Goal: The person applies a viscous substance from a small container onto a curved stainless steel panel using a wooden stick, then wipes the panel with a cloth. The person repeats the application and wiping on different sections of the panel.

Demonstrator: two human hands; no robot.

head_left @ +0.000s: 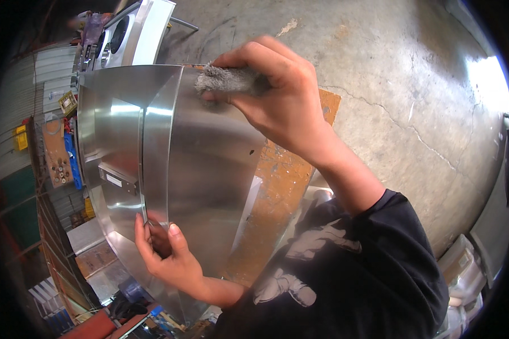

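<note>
A large box of shiny sheet metal (209, 147) lies in front of me, with a folded flange along its open front. My right hand (277, 85) is closed round a grey fuzzy wad (226, 80) and holds it at the far end of the box's broad smooth face. Whether the wad is cloth or wool I cannot tell. My left hand (172, 263) is at the near part of the flange, thumb on one side and fingertips on the other, gripping the edge. A small metal bracket with a white label (117, 179) sits inside the box.
Under the box is a worn brown wooden tabletop (285, 169). A white appliance with round dark openings (147, 34) stands beyond the far end. Cracked concrete floor (390, 113) lies to the right. Shelving with tools and a yellow bin (20, 137) fills the left side.
</note>
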